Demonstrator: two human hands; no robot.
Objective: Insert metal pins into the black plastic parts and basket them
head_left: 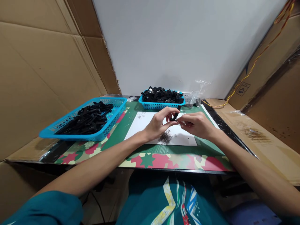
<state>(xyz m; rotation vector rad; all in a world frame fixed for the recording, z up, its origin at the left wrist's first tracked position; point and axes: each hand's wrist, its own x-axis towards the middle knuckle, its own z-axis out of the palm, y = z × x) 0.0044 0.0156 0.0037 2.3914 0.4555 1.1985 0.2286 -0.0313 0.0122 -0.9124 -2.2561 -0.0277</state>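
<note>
Above the white sheet (133,132), my left hand (160,122) grips a small black part (175,115), its narrow piece sticking up between thumb and fingers. My right hand (197,123) meets it from the right, fingertips pinched together at the part's lower end. Something thin and shiny shows at those fingertips, too small to name. Below my hands, a pile of tiny dark metal bits (165,137), probably small screws, lies on the sheet.
A large blue basket (98,136) of long black strips stands at the left. Behind the sheet is a smaller blue basket (154,106) heaped with black pieces. Clear plastic bags (194,98) lie beside it. Cardboard walls (47,62) and a yellow-red wire (255,61) border the table.
</note>
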